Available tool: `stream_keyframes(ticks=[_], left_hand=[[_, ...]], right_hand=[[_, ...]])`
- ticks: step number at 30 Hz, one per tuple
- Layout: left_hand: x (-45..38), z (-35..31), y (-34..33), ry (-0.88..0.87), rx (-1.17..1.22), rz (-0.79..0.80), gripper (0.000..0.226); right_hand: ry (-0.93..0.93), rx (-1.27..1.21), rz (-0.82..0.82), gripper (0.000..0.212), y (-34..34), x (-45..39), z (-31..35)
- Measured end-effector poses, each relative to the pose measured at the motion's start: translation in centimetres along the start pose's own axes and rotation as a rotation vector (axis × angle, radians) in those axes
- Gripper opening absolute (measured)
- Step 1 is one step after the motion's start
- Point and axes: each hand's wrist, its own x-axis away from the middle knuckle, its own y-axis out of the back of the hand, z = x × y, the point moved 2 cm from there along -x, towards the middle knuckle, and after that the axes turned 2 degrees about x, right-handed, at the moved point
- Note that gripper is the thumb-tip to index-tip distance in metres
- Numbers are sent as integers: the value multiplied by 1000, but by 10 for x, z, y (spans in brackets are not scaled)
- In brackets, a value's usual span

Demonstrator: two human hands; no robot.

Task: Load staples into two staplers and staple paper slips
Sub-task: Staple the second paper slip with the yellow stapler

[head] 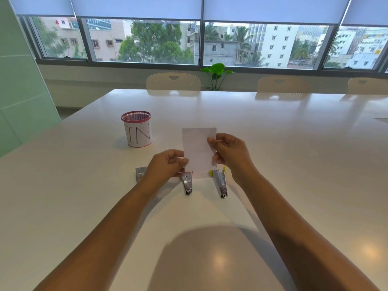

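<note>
A white paper slip (198, 149) is held upright above the table between both hands. My left hand (168, 163) pinches its lower left edge, and my right hand (228, 153) pinches its right edge. Two small metal staplers lie on the white table (294, 154) just below the slip: the left stapler (187, 183) and the right stapler (220, 182), which has yellow parts at its far end. A small grey staple box (140, 173) lies left of my left hand, partly hidden by it.
A mesh pen cup (137, 129) with a red rim and a paper label reading "IN" stands at the left rear of the hands. Cream chairs (173, 81) line the far table edge, with a green plant (217, 75) behind. A paper corner (381, 119) shows at the far right.
</note>
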Motion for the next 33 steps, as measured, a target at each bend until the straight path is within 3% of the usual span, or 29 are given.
stream_keyframes(ticks=[7, 10, 14, 19, 25, 30, 33], left_hand=[[-1, -2, 6, 59, 130, -63, 6], [0, -4, 7, 87, 259, -81, 11], [3, -4, 0, 128, 327, 9, 12], [3, -1, 1, 133, 313, -50, 9], [8, -6, -4, 180, 432, 13, 11], [9, -8, -4, 177, 440, 10, 11], [8, -6, -2, 188, 473, 11, 12]], right_hand=[[6, 41, -39, 19, -3, 1, 0], [-121, -119, -42, 16, -7, 6, -4], [-183, -285, -37, 11, -16, 11, -7], [90, 268, -188, 18, -20, 13, -7], [290, 344, -268, 19, -20, 14, -9], [459, 614, -183, 3, -22, 18, -11], [535, 687, -135, 7, -23, 17, -12]])
